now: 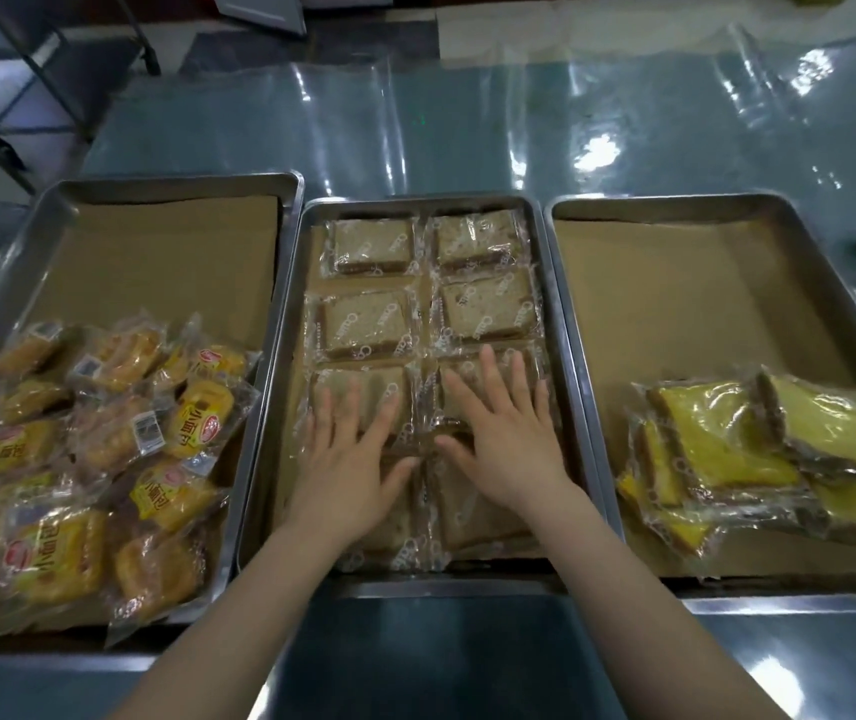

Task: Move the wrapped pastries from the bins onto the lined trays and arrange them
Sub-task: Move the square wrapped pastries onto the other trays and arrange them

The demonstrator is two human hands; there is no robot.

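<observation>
Resting spread and flat, gripping nothing: left hand (355, 459) and right hand (503, 444), on wrapped brown slices (371, 324) in the centre-frame tray (415, 202). Probably light, soft, slick in film; best nudged at edges or pinched by the wrapper seam.

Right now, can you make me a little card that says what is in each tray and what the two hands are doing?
left tray: messy heap of wrapped buns at the near end, paper liner bare at the far end
middle tray: wrapped brown slices, neat, two columns, four rows
right tray: small pile of wrapped yellow slices, near right corner
left hand: flat, fingers spread, on the near brown slices
right hand: same, beside it
</observation>
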